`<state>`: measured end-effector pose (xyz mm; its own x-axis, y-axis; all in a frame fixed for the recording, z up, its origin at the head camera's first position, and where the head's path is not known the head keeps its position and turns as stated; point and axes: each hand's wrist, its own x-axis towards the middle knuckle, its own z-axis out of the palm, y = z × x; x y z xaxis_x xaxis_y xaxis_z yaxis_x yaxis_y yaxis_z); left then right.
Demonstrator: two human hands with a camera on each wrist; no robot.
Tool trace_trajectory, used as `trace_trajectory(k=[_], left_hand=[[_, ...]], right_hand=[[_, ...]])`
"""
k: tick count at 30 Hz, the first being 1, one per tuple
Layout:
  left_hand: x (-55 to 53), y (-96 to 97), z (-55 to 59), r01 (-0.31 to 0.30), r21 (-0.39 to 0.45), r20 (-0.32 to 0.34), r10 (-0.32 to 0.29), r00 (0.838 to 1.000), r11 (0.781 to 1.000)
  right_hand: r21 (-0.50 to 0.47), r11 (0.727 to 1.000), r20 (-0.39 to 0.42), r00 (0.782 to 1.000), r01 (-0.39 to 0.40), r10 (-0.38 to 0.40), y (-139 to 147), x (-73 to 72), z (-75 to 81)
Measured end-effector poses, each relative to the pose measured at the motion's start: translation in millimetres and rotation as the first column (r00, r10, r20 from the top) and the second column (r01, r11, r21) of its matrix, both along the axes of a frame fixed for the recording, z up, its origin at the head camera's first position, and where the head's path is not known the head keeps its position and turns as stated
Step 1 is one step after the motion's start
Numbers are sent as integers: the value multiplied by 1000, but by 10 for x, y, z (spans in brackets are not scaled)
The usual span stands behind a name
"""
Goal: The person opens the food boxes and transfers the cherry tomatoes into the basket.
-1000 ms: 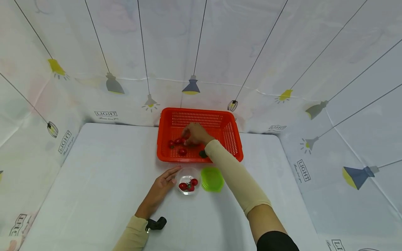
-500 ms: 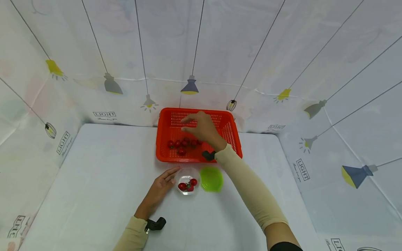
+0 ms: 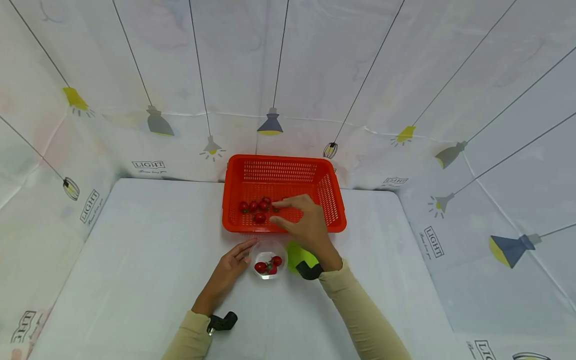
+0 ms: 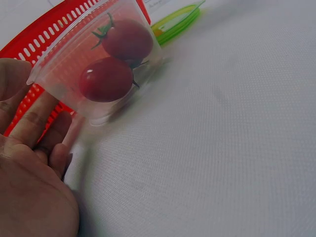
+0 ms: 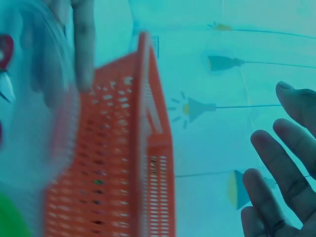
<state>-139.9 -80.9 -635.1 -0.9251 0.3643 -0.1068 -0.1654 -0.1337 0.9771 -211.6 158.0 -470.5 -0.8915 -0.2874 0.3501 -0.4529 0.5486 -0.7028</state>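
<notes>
My left hand [image 3: 231,266] lies beside a small clear plastic tub [image 3: 258,250], its fairly straight fingers [image 4: 37,116] against the tub's side. Inside the tub are several red cherry tomatoes [image 3: 260,267] with green stems; two show through its wall in the left wrist view. My right hand [image 3: 307,225] hovers over the front right of a red plastic basket [image 3: 339,210], thumb and fingers spread apart with nothing between them. More cherry tomatoes [image 3: 259,217] lie in the basket near those fingertips. The right wrist view shows the same hand's fingers [image 5: 266,148] held apart.
Green lids [image 3: 294,257] lie right of the tub, partly hidden under my right hand and its black wrist strap [image 3: 309,270]. The basket stands at the back edge of the white table [image 3: 148,260]. Behind it rises a lamp-printed sheet [image 3: 360,75].
My right hand lifted from among the basket's tomatoes with its fingers apart, then came back toward me over the basket's front right and the lids. My left hand stays by the tub.
</notes>
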Motion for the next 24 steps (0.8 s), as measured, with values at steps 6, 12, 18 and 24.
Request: trace_trajectory(k=[6, 12, 18, 24], left_hand=[[7, 2, 3, 5, 20, -12, -5, 1000, 1000], [-2, -14, -1, -8, 10, -3, 8, 1000, 1000], [-8, -12, -18, -16, -2, -8, 16, 1000, 1000], [-4, 3, -19, -13, -23, -3, 13, 1000, 1000]], right_hand=[[-72, 997, 111, 994, 33, -24, -9, 398, -370], [-46, 998, 193, 980, 53, -44, -19, 580, -693], [35, 996, 206, 975, 78, -84, -32, 626, -906], [38, 998, 178, 982, 59, -65, -31, 645, -1039]])
